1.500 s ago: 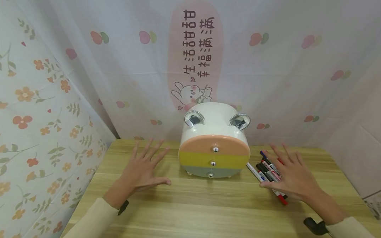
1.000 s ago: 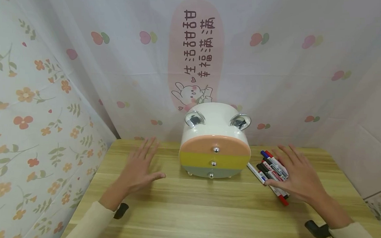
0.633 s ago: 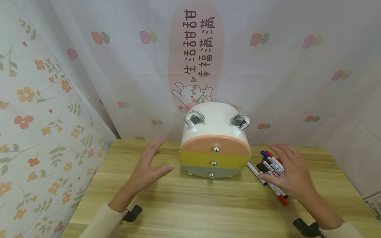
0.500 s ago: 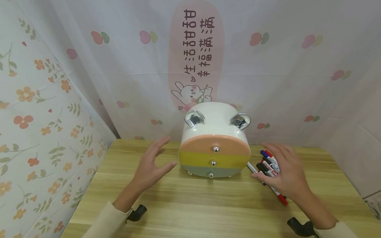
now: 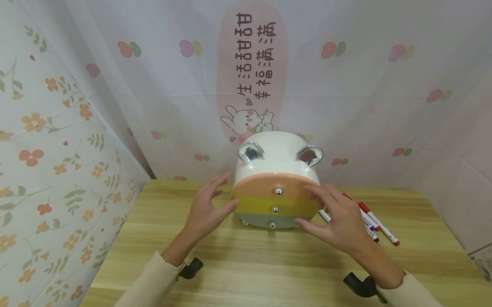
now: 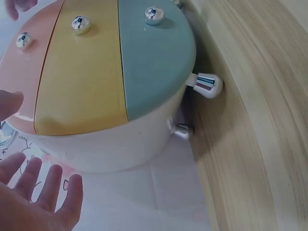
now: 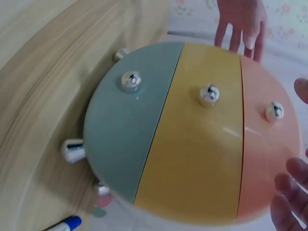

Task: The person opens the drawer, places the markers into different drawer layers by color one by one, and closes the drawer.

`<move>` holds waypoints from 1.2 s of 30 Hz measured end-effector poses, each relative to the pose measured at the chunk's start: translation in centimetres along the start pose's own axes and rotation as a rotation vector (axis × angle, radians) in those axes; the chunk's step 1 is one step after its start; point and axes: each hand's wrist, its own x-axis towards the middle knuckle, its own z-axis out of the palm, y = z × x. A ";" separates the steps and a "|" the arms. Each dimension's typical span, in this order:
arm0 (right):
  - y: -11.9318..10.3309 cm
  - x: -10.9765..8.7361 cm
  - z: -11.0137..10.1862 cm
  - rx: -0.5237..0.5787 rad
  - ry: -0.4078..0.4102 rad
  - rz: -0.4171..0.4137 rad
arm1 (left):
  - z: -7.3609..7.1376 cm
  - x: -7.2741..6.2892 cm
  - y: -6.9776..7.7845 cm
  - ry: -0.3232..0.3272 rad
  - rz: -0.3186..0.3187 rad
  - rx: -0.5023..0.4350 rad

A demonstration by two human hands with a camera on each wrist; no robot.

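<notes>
A white rounded drawer box [image 5: 275, 152] with orange, yellow and grey-green drawer fronts, silver knobs and silver ears stands in the middle of the table. All its drawers look closed. My left hand [image 5: 207, 212] is at the box's left side, fingers parted from the thumb and holding nothing. In front of its right side is my right hand [image 5: 339, 218], thumb and fingers spread, covering part of the drawer fronts. In the right wrist view, my right fingers [image 7: 291, 192] are near the orange drawer front; contact cannot be told.
Several markers [image 5: 378, 223] with red, blue and black caps lie on the wooden table [image 5: 243, 272] right of the box, partly hidden by my right hand. A printed curtain [image 5: 165, 93] hangs behind, and a floral one [image 5: 44, 171] on the left.
My right hand has moved left from over the markers to the box's right front, uncovering some markers. My left hand has moved right, close to the box. The box has stayed in place.
</notes>
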 end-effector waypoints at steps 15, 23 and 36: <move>-0.5 2.4 3.0 -0.012 0.022 -0.148 | 1.3 0.5 0.0 0.023 0.055 0.044; -0.8 2.8 3.9 -0.069 0.051 -0.173 | 1.6 0.4 -0.1 0.038 0.082 0.049; -1.2 3.0 4.8 -0.111 0.046 -0.185 | 1.6 0.5 -0.3 0.048 0.119 0.077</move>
